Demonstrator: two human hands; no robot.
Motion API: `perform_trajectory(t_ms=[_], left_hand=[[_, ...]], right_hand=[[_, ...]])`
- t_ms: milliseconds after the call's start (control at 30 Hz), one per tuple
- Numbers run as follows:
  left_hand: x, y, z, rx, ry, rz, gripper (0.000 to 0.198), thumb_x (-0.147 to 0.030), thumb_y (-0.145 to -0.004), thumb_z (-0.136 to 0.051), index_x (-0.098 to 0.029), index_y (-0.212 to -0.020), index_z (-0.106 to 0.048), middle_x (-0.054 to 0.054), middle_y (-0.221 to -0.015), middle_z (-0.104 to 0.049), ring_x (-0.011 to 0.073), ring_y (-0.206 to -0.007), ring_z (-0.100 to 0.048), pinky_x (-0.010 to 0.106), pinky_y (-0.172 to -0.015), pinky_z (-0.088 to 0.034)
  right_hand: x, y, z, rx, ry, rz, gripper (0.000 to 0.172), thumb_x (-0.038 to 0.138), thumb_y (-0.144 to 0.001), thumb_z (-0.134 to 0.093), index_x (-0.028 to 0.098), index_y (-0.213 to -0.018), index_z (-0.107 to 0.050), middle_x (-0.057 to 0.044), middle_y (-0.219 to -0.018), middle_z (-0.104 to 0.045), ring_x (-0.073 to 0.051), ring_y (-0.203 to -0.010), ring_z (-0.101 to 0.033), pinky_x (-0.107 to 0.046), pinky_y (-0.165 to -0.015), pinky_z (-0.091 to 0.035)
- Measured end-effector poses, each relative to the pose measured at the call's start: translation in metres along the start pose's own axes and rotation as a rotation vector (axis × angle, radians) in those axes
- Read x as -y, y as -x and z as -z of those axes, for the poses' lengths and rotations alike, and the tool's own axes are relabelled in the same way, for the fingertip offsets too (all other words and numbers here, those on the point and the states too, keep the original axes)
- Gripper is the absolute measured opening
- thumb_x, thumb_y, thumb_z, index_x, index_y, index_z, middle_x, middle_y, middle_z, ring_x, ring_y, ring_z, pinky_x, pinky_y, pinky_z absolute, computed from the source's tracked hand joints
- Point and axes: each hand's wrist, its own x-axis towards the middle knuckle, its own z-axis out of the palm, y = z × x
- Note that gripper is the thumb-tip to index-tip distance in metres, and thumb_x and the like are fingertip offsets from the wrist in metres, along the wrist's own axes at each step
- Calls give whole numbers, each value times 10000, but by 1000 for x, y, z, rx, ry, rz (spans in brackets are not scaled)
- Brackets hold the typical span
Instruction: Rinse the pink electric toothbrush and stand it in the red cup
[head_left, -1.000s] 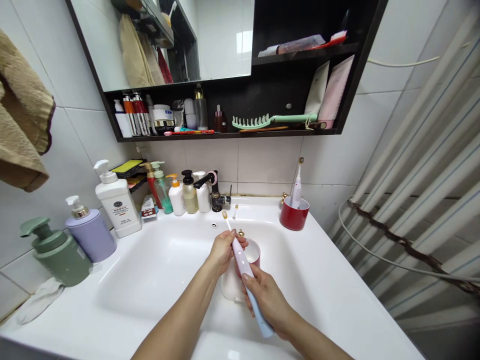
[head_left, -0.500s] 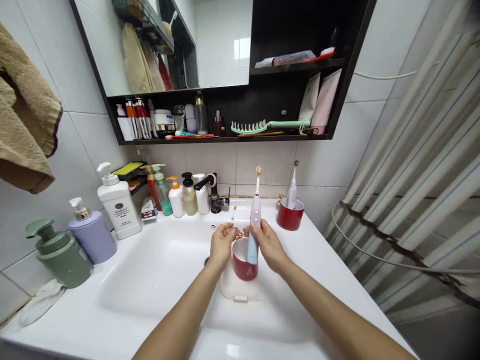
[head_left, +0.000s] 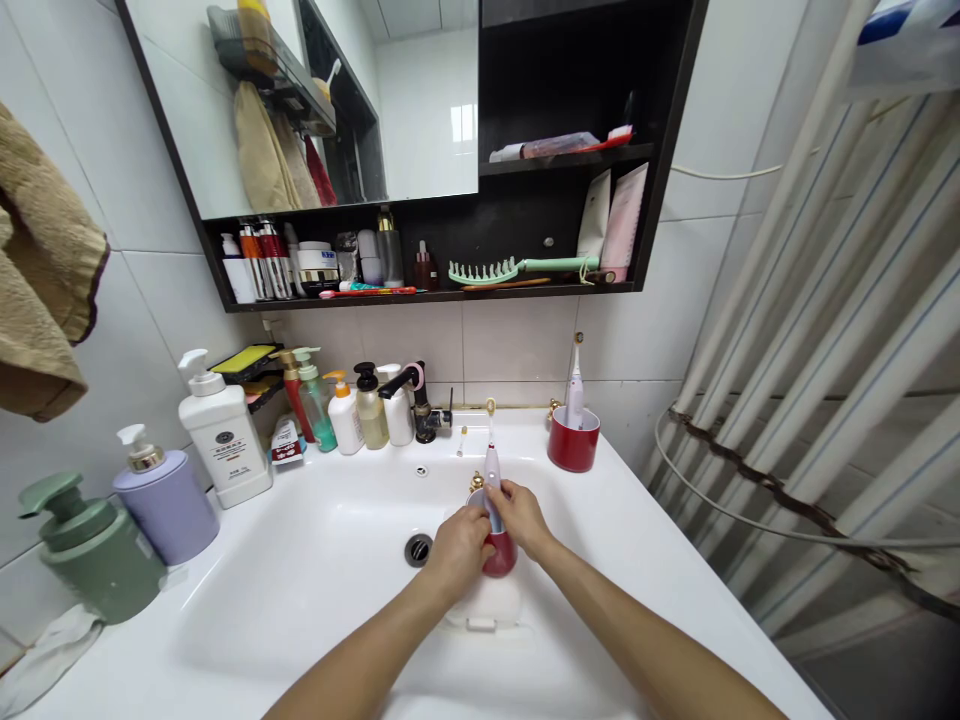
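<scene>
My right hand (head_left: 523,515) is closed around the handle of a pale pink electric toothbrush (head_left: 492,465), whose head points up. Its lower end is down inside a red cup (head_left: 501,558), mostly hidden by my hands and the rim. Against the cup's left side, my left hand (head_left: 457,548) is closed with curled fingers on the cup near its rim. The cup stands over a pale flat case (head_left: 487,608) in the white sink. Behind the cup sits a small gold figure (head_left: 476,483).
A second red cup (head_left: 574,442) holding another electric toothbrush (head_left: 575,390) stands on the right counter. The black faucet (head_left: 426,410) is at the back, beside several pump bottles. A loose brush head (head_left: 463,441) lies on the ledge. The drain (head_left: 418,549) is left of my hands.
The toothbrush has come down into the red cup in my right hand. My left hand has moved from behind the cup to its left side and closed on it. The view has shifted slightly.
</scene>
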Motion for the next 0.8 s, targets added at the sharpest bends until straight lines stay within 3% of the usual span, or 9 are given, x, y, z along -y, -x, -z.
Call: perform_trajectory(t_ms=[133, 433, 600, 800], left_hand=[[-6, -34, 8, -6, -115, -72, 91, -118, -582, -456, -172, -622, -518, 57, -875, -527, 193, -802, -459, 276, -674, -340], [-4, -127, 19, -16, -277, -31, 107, -153, -602, -474, -159, -695, -526, 30, -921, -501, 170, -834, -444, 264, -686, -358], [5, -150, 14, -34, -291, -52, 138, -149, -612, -472, -158, -739, -526, 40, -925, -493, 167, -854, -437, 265, -711, -354], [3, -153, 11, -91, -241, -60, 294, -102, -587, -482, -137, -879, -497, 78, -993, -457, 180, -913, -410, 288, -789, -311]], right_hand=[[6, -29, 16, -62, 85, -9, 338, 390, -683, -366, 124, -741, -567, -56, -688, -600, -158, -650, -527, -238, -572, -374], [19, -119, 41, -101, 266, -50, 244, 281, -749, -365, 136, -919, -463, -39, -923, -499, -118, -784, -491, -315, -683, -404], [12, -143, 43, -82, 295, -64, 249, 272, -748, -368, 143, -945, -451, -42, -952, -485, -128, -804, -485, -318, -687, -406], [18, -147, 49, -128, 282, -12, 250, 272, -746, -375, 138, -943, -448, -42, -946, -487, -125, -799, -488, -322, -682, -406]])
